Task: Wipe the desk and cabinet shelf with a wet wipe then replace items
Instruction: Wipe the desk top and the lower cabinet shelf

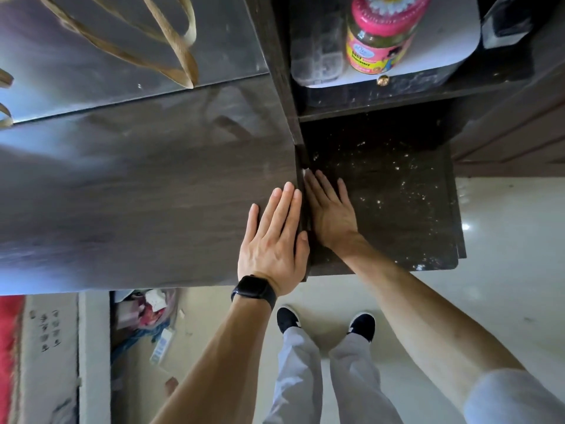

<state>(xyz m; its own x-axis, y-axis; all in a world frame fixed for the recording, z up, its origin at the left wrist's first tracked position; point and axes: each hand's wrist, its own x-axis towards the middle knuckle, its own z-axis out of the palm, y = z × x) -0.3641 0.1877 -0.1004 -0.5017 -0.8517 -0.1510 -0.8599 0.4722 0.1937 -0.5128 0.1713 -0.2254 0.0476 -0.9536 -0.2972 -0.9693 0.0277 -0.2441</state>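
While both hands lie flat and empty, the bench (137,191) fills the left and centre of the frame, dark wood with a glossy sheet on its far part in the upper left. To the right of it, lower, the cabinet shelf (397,215) shows as a dark board scattered with pale crumbs and dust. Above it, at the upper right, a second shelf (351,96) carries a white tray (452,41) with things on it.

The left hand (272,240), with a black watch (253,290) on the wrist, rests palm down at the right edge of the bench, fingers stretched and apart, holding nothing. The right hand (331,215) lies palm down on the near left part of the dusty shelf, also spread and holding nothing. No wet wipe is visible anywhere in the frame, so I judge that the wiping is not yet in progress; the crumbs suggest the shelf still waits for cleaning. The next move, in my opinion, calls for fetching a wipe, then sweeping the crumbs toward the open front edge without pushing them into the back corner.

On the tray stands a jar (382,35) with a pink lid and a cartoon label; its small writing is too blurred to read surely. Beside it lies a grey case (318,50). In the lower left, some handwritten marks (50,330) on a pale surface are not legible.
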